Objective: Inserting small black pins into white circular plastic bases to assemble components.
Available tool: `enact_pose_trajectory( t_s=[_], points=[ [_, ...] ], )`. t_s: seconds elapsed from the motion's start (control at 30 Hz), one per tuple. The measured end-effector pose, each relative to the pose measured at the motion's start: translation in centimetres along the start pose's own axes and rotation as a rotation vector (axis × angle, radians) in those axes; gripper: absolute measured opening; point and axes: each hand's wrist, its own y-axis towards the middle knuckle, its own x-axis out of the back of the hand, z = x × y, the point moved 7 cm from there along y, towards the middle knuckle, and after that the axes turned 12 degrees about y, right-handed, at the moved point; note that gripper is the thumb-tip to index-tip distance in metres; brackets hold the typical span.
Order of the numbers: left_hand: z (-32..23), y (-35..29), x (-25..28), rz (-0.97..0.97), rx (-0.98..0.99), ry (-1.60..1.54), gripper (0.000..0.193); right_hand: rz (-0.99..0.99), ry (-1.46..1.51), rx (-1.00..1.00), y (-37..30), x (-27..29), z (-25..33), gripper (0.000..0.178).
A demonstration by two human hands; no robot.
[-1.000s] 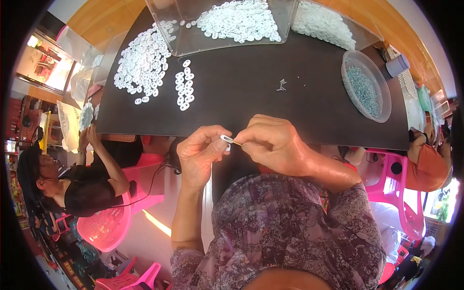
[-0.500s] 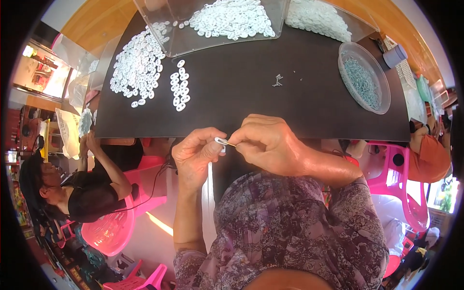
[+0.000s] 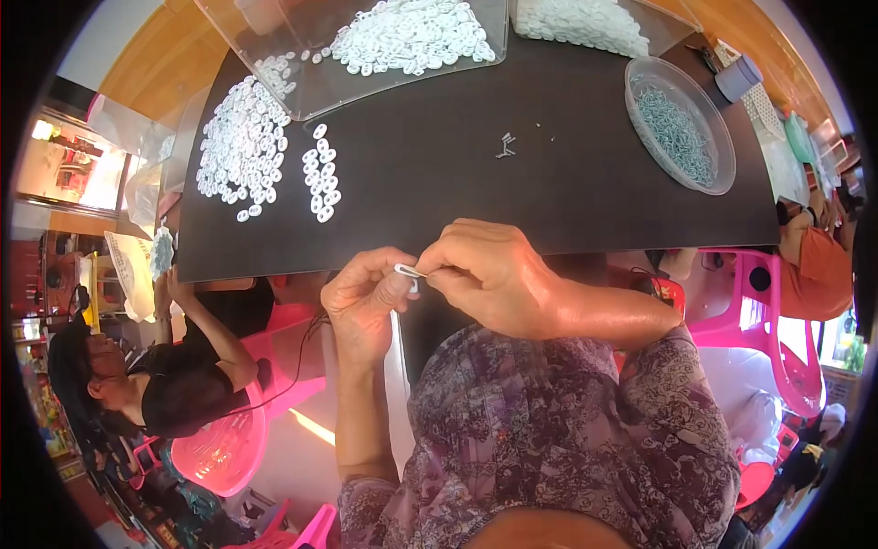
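Just off the table's near edge, my left hand (image 3: 361, 295) pinches a small white oval plastic piece (image 3: 408, 271) between thumb and fingers. Against it my right hand (image 3: 492, 279) is closed on a thin yellowish rod (image 3: 420, 274), its tip at the white piece; how far it goes in is too small to tell. Two loose rows of similar white oval pieces with holes (image 3: 320, 176) lie on the dark table beyond my left hand. A small cluster of short metal pins or screws (image 3: 506, 145) lies beyond my right hand.
On the dark table (image 3: 412, 174), a heap of white ovals (image 3: 242, 146) lies left. A clear tray (image 3: 393, 91) of ovals and a bag of white pieces (image 3: 581, 27) stand at the back. Right is a round tub (image 3: 727, 165) of bluish metal pieces. A co-worker (image 3: 183, 384) sits left.
The view has turned slightly, shifting the table. Less of the yellowish rod shows between my right fingers and the white piece. Both hands keep their grip.
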Motion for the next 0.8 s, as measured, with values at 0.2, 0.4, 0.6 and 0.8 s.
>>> enact_pose_trajectory(
  t_s=[0.2, 0.4, 0.6, 0.8],
  points=[
    [0.9, 0.0, -0.1, 0.016, 0.027, -0.103, 0.016, -0.027, 0.044, 0.045, -0.4, 0.2, -0.1, 0.012],
    [0.9, 0.1, 0.0, 0.028, 0.016, -0.127, 0.016, -0.013, 0.013, 0.019, -0.4, 0.2, 0.3, 0.012],
    [0.2, 0.1, -0.1, 0.017, -0.016, -0.011, 0.015, -0.026, -0.002, 0.034, -0.3, 0.2, 0.3, 0.014],
    [-0.4, -0.1, 0.2, -0.031, -0.043, 0.107, 0.013, -0.056, -0.027, 0.056, -0.4, 0.1, 0.6, 0.016]
  ],
)
